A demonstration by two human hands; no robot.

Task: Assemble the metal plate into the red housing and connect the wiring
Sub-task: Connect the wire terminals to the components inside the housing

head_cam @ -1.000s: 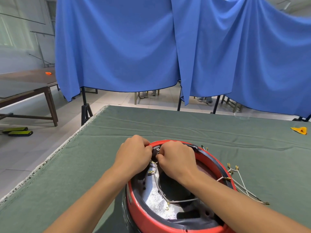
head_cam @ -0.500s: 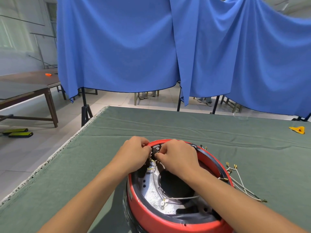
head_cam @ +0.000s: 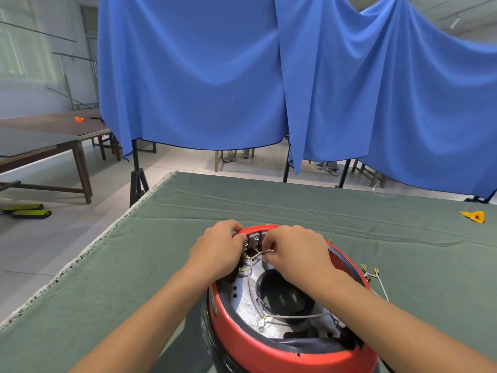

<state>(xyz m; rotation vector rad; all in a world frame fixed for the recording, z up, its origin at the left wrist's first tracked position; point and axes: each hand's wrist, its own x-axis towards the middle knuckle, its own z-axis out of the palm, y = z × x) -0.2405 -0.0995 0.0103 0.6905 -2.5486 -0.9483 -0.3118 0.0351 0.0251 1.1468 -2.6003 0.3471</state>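
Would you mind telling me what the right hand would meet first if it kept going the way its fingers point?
Probably the grey terminal block at the red housing's far rim, just ahead of the right hand; depth is unclear.

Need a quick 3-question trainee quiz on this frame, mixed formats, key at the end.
1. True or false: the metal plate already sits inside the red housing.
2. What does the right hand pinch? A) a wire B) a screwdriver C) the yellow clip
3. Fill in: the loose wires lie on the green cloth, to the ____ of the housing.

Key: 1 true; 2 A; 3 right. The left hand works at the black terminal block; its grip is hidden.
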